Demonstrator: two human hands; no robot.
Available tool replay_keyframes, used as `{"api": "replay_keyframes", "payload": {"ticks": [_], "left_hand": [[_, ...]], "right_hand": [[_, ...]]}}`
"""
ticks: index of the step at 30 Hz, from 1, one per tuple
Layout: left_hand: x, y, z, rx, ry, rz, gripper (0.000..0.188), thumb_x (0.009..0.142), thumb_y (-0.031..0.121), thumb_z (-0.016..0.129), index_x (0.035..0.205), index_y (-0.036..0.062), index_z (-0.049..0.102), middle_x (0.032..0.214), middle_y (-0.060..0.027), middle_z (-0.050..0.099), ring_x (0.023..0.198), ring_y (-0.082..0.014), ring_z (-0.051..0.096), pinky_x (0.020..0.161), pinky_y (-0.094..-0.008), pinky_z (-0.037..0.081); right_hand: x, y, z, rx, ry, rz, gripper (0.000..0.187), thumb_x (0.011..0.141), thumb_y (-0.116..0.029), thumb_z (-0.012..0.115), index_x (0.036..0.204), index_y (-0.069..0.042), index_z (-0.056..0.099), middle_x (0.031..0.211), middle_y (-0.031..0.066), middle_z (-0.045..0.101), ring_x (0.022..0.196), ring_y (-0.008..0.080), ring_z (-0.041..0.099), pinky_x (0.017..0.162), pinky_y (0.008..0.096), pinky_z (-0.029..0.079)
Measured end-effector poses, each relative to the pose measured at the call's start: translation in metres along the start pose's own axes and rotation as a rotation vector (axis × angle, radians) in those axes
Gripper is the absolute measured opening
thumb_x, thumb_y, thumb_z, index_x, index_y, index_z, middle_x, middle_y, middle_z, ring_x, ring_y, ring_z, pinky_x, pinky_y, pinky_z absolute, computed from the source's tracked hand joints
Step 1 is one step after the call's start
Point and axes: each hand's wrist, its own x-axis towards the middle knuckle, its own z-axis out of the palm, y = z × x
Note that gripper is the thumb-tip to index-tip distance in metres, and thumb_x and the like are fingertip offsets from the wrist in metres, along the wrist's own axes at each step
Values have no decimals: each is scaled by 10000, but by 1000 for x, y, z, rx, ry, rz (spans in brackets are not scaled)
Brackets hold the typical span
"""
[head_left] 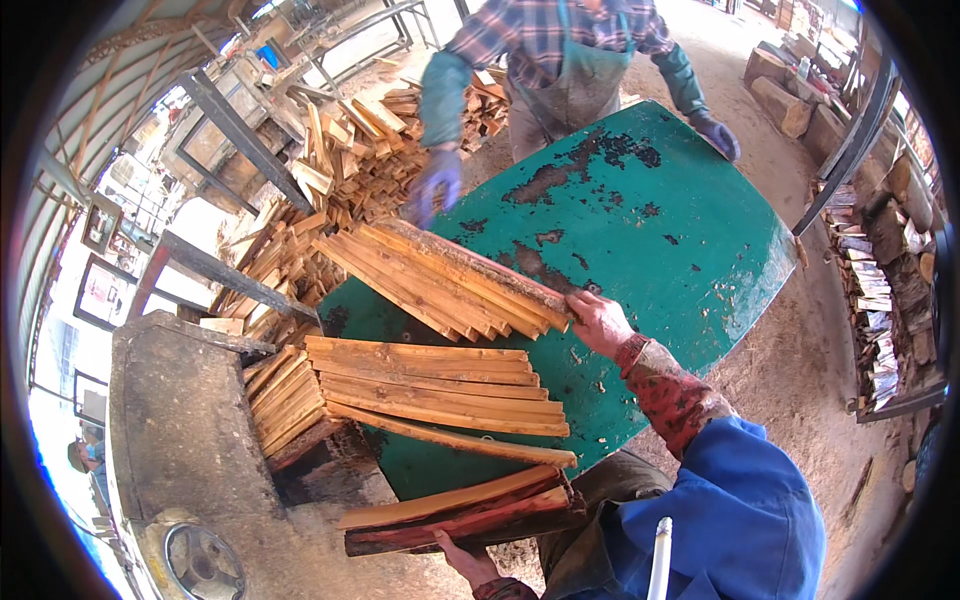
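Right hand (602,328): fingers pinch right end of a bark-edged board (488,266), far stack on green table (690,250). Left hand (468,563): one digit against near side of dark-barked boards (460,512); other fingers hidden, grip cannot be told. Left sleeve (506,589) cut off.

Beneath the right hand (602,325), the green tabletop (690,230) looks like painted metal, smooth and faintly glossy (though flaked to rough, dark patches). The left hand (468,565) meets a wooden slab (450,530) with coarse bark; ahead of that hand, the sawn boards (440,385) are matt, grained wood.
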Motion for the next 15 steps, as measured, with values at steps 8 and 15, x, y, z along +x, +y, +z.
{"api": "replay_keyframes", "payload": {"ticks": [8, 15], "left_hand": [[14, -7, -18, -2, -10, 2, 710, 859, 499, 631, 1376, 57, 428, 1317, -114, 501, 1177, -291, 501, 1025, -462, 392], [8, 1, -12, 54, -65, -34, 708, 887, 548, 571, 1429, 141, 369, 1402, -78, 452, 1263, -274, 441, 1066, -458, 347]], "right_hand": [[-33, 31, -2, -222, 60, -83, 453, 700, -36, 614, 1150, -81, 606, 1205, 120, 518, 1035, 332, 514, 857, 440, 442], [-50, 49, -24, -294, 168, 276, 615, 637, -120, 708, 1222, -46, 535, 1341, 200, 405, 1212, 392, 418, 976, 519, 371]]}}
